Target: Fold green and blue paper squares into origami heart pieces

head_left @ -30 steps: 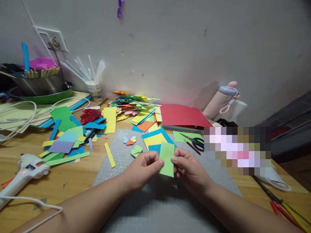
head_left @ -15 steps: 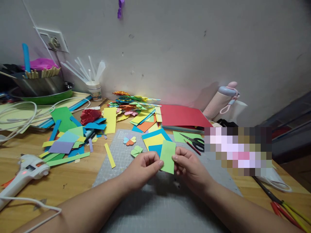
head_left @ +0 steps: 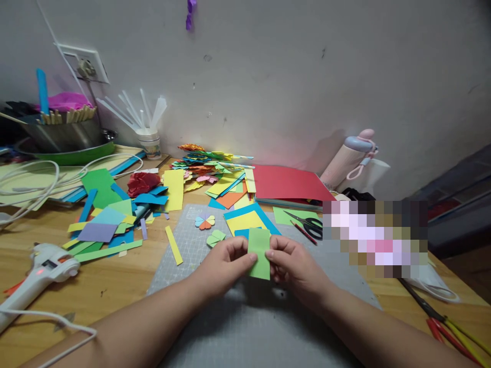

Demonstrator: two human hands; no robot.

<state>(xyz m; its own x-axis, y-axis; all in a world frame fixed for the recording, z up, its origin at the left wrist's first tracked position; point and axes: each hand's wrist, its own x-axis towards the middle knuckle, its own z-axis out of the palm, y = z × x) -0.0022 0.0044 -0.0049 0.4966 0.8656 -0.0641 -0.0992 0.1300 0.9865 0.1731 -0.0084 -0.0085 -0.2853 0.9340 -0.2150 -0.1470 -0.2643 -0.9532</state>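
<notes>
A light green paper rectangle [head_left: 259,245] is held up over the grey cutting mat [head_left: 215,327]. My left hand [head_left: 230,263] pinches its left edge, thumb in front. On the other side my right hand [head_left: 291,260] grips the right edge, also with the thumb in front; the fingers behind the paper are hidden. Beyond the hands lie blue and yellow paper sheets [head_left: 243,220]. A green paper clover [head_left: 216,238] rests by my left hand, and a multicoloured paper flower [head_left: 204,221] sits farther back on the mat.
Black scissors [head_left: 312,225] and a red pencil [head_left: 304,233] lie right of the paper. At left are a white glue gun [head_left: 48,266] and a heap of paper scraps [head_left: 102,225]. A red sheet [head_left: 291,183] lies at the back; red-and-yellow-handled scissors [head_left: 447,322] are at right.
The green paper has shifted slightly left and down and turned more upright, looking narrower. My right hand has moved left with it; my left hand has stayed nearly in place.
</notes>
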